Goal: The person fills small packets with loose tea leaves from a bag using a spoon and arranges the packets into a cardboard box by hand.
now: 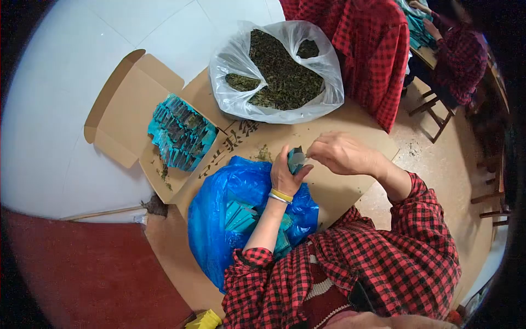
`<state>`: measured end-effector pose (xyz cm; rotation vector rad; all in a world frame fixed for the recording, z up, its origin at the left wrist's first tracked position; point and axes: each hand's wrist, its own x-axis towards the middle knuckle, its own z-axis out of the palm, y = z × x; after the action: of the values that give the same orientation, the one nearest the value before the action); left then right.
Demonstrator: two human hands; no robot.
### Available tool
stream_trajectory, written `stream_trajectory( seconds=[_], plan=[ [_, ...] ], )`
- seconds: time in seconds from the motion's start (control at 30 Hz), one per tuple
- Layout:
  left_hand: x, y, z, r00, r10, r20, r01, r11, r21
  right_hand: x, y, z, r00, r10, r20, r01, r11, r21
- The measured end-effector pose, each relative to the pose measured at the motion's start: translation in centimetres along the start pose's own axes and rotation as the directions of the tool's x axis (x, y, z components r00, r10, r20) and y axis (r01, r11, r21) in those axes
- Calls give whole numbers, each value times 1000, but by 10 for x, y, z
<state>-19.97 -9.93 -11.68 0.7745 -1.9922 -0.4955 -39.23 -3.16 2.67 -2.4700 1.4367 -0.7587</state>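
Note:
My left hand (pixel 284 174) grips a small teal packet (pixel 296 160) upright, its mouth pointing away from me. Just to the right, my right hand (pixel 341 153) is closed in a pinch close to the packet's edge; what its fingertips hold is too small to make out. Below my left wrist, a blue plastic bag (pixel 211 194) contains several flat teal packets (pixel 240 217). Ahead, a clear plastic bag (pixel 230 107) is full of dark dried leaves (pixel 285 71). To the left, an open cardboard box (pixel 123 109) holds rows of teal packets (pixel 183 134) with dark leaf inside.
A cardboard sheet (pixel 350 129) with printed characters covers the table. Scattered leaf bits (pixel 264 153) lie on it. Red checked cloth (pixel 372 49) hangs beyond the clear bag. At the upper right, another person (pixel 460 63) handles teal packets by a wooden stool (pixel 433 112).

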Motion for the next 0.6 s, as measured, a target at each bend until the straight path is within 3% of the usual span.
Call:
stream_trajectory(
  seconds=[0.23,0.33,0.37,0.43,0.6],
  plan=[
    [13,0,-7,988,-152,-6,150,978,-148,23,24,-45,987,126,-99,-100,966,238],
    [23,-3,-10,983,-182,-20,177,973,-147,43,51,-38,907,239,-347,-228,971,74],
    [27,-1,-10,985,-170,-23,164,975,-147,48,61,-34,904,234,-357,-224,972,68],
    [35,3,-13,989,-145,-39,139,981,-135,60,82,-21,911,355,-208,-386,913,-132],
    [55,20,-22,987,-159,5,158,974,-160,87,118,9,890,418,-180,-450,870,-204]
  ],
)
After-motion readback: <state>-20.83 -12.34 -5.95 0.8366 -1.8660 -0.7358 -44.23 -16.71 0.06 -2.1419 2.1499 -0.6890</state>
